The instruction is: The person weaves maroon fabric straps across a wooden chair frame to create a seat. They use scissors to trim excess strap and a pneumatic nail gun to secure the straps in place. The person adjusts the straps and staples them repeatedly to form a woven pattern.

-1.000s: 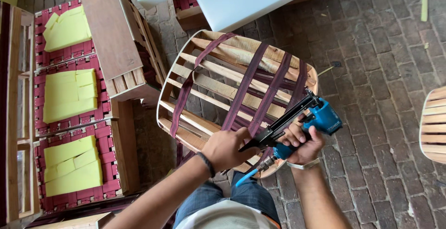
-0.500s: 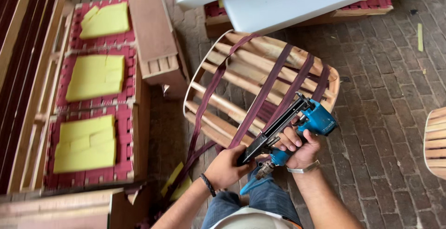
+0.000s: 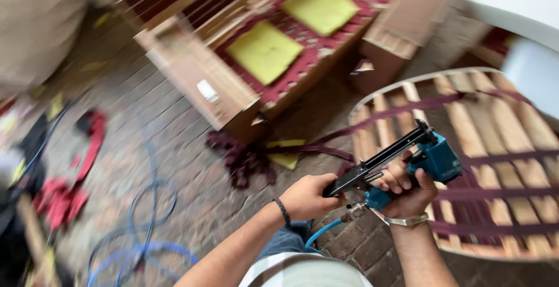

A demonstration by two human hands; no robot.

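A blue pneumatic stapler (image 3: 407, 167) is gripped at the handle by the right hand (image 3: 410, 191), over the near left edge of the webbed wooden seat frame (image 3: 495, 164). The left hand (image 3: 308, 196) is closed around the black magazine's rear end. Judged from this, the magazine is best seated fully with the nose kept off the webbing.

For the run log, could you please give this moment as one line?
right hand: holds blue staple gun | left hand: on its black magazine | beside: webbed wooden frame

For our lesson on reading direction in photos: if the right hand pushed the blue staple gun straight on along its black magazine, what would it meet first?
The right hand holds the blue staple gun with its nose aimed up-right. First in line looks to be the wooden slatted frame with maroon webbing straps, though blur leaves depth unclear.
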